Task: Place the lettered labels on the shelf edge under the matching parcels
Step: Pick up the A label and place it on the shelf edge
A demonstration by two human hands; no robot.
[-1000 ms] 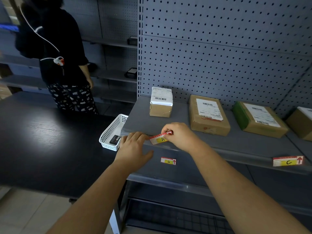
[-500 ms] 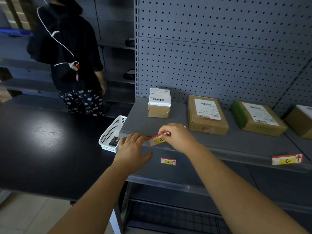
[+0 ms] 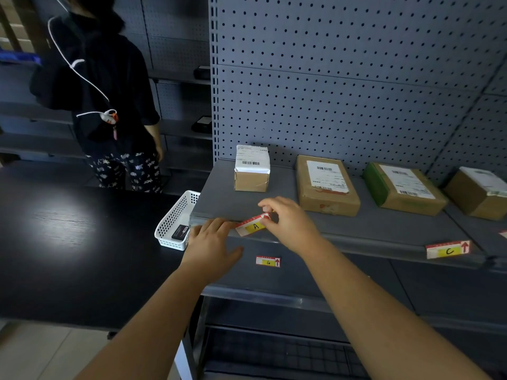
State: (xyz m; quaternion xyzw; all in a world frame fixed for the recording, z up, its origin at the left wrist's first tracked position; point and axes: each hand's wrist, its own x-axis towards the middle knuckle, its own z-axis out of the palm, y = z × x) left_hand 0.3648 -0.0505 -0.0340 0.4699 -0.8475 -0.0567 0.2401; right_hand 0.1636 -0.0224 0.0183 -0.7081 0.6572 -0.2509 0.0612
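Forearms reach up from the bottom of the view toward a grey shelf edge (image 3: 356, 239). The left hand (image 3: 212, 242) lies flat with its fingers loosely together, fingertips touching the edge strip and the thumb spread out to the side; it grips nothing. Just to its right, the right hand (image 3: 288, 222) pinches the right end of the A label (image 3: 252, 226) between thumb and fingertips. That label sits tilted against the shelf edge, its left end just beside the left hand's fingertips and its right end raised.

Below the right hand, on the lower grey panel, a G label (image 3: 268, 261) is stuck flat. Left of the left hand, a white basket (image 3: 175, 218) rests on a black table (image 3: 68, 242), with a small dark item inside that is too small to identify. Well to the right of both hands, a C label (image 3: 448, 250) sits on the shelf edge.

Beyond the hands, 4 parcels stand on the shelf. The small parcel (image 3: 251, 171) with a white wrap on top is straight behind the A label. Right of it lies a flat brown parcel (image 3: 326, 185), then a green-sided parcel (image 3: 403, 187), then a fourth parcel (image 3: 478, 192) cut off by the frame. A pegboard (image 3: 356, 78) rises behind them. Far to the left, a person in dark clothes (image 3: 109, 105) stands by other shelves.
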